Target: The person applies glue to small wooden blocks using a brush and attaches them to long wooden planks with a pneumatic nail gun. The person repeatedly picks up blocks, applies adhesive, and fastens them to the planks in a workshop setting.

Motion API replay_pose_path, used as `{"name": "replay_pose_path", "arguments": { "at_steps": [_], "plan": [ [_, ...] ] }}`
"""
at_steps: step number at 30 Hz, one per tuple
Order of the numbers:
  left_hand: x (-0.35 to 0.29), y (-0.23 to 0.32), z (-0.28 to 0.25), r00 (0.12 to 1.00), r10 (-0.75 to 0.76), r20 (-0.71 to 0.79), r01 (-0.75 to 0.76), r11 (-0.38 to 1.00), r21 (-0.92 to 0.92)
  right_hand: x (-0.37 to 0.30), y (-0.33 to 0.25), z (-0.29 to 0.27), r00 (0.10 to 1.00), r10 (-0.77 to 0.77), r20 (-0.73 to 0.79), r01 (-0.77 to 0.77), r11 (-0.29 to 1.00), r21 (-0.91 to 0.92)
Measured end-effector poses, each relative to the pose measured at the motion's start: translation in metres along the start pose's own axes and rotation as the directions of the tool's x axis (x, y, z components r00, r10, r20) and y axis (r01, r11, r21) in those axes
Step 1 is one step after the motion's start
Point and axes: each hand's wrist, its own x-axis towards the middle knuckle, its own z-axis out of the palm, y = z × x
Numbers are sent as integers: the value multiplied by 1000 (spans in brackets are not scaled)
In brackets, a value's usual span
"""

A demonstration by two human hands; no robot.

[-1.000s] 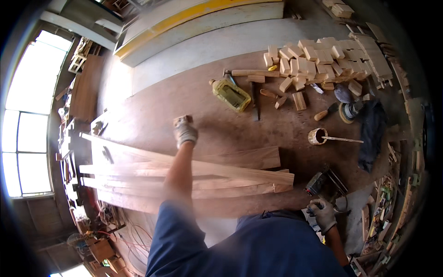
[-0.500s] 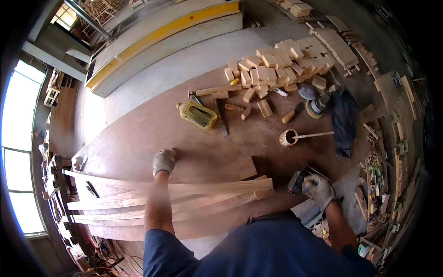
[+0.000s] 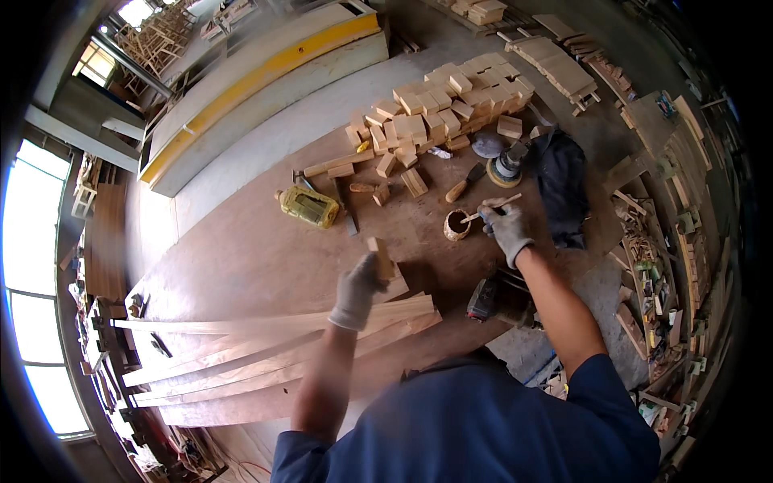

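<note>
My left hand [image 3: 357, 295], in a pale work glove, is closed round a small light wooden block [image 3: 380, 256] above the table. At its right, my gloved right hand [image 3: 509, 232] pinches a thin wooden stick [image 3: 501, 204]. The stick's lower end leans into the mouth of a small pot [image 3: 456, 229] with dark contents and a smeared rim; what is on that end is hidden. Below my right forearm lies a black and red power tool [image 3: 485, 299]. Several long, curved wooden strips [image 3: 266, 358] lie in front of me, under my left forearm.
A big pile of wooden blocks [image 3: 439, 105] covers the table's far side. Nearer are a yellowish plastic bottle [image 3: 310, 208], a hammer [image 3: 303, 179], a wooden-handled tool [image 3: 457, 190], a sander [image 3: 505, 167] and dark cloth [image 3: 561, 189]. Offcuts crowd the rack [image 3: 656, 282] at right.
My right hand has moved from the power tool up to the stick in the pot and grips it. My left hand has moved right and now holds a wooden block. The view has shifted.
</note>
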Motion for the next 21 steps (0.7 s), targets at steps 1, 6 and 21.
{"name": "replay_pose_path", "arguments": {
  "at_steps": [1,6,21],
  "plan": [
    [1,-4,14,998,-31,48,33,998,-54,7,11,1,999,-47,25,48,998,-35],
    [0,-7,66,982,-157,107,170,977,-127,4,10,1,975,-161,152,188,966,-177],
    [44,-53,54,907,-13,421,125,962,-241,9,10,-4,941,-267,206,321,899,-298]
  ]
}}
